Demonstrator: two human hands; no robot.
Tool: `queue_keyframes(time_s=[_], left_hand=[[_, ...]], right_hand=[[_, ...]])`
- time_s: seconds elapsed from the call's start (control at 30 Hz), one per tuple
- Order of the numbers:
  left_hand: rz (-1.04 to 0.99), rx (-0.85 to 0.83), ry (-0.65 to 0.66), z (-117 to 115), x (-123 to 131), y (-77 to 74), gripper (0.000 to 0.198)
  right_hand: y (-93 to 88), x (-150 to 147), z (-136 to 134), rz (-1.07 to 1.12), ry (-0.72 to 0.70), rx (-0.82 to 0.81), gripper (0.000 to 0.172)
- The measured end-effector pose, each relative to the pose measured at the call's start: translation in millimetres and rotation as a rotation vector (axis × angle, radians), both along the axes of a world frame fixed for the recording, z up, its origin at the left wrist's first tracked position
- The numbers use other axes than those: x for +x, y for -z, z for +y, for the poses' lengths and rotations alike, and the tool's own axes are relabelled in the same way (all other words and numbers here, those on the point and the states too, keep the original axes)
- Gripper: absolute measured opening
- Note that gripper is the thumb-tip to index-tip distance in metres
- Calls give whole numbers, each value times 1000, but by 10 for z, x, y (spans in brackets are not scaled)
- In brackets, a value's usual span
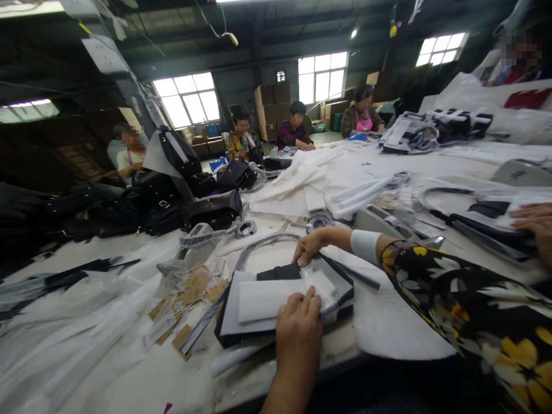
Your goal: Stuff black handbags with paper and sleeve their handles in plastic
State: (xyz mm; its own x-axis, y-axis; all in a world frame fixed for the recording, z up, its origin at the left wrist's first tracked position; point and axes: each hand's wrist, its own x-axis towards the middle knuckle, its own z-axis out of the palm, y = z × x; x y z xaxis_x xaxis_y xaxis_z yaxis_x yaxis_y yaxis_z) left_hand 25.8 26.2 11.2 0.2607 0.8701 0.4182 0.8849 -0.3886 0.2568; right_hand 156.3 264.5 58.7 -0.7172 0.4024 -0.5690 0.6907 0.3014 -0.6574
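A flat black bag [284, 272] lies on the white table [388, 328] just in front of me, with a white foam sheet [263, 299] and a clear plastic wrap [321, 284] over it. My left hand [297, 325] rests on the near edge of the foam sheet, fingers stretched flat and pressing down. My right hand [308, 247], at the end of a floral sleeve with a white cuff, reaches across to the far edge of the bag. Its fingers curl and pinch the clear plastic wrap there.
Brown paper tags [194, 287] lie scattered to the left of the bag. Black handbags [211, 210] are piled at the back left, white foam sheets [297, 184] in the middle. Several people sit along the far side. Another person's hand [535, 224] rests at the right edge.
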Motion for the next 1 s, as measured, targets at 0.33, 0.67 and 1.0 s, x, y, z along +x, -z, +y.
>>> queue_keyframes(time_s=[0.33, 0.67, 1.0], left_hand=[[54, -41, 28, -68, -22, -239, 39], [179, 44, 329, -214, -608, -539, 54], [526, -17, 61, -363, -1069, -819, 67]], right_hand=[[-277, 121, -989, 236, 249, 629, 40], [278, 549, -1930, 416, -51, 1144, 60], [259, 498, -1963, 399, -1, 1197, 54]])
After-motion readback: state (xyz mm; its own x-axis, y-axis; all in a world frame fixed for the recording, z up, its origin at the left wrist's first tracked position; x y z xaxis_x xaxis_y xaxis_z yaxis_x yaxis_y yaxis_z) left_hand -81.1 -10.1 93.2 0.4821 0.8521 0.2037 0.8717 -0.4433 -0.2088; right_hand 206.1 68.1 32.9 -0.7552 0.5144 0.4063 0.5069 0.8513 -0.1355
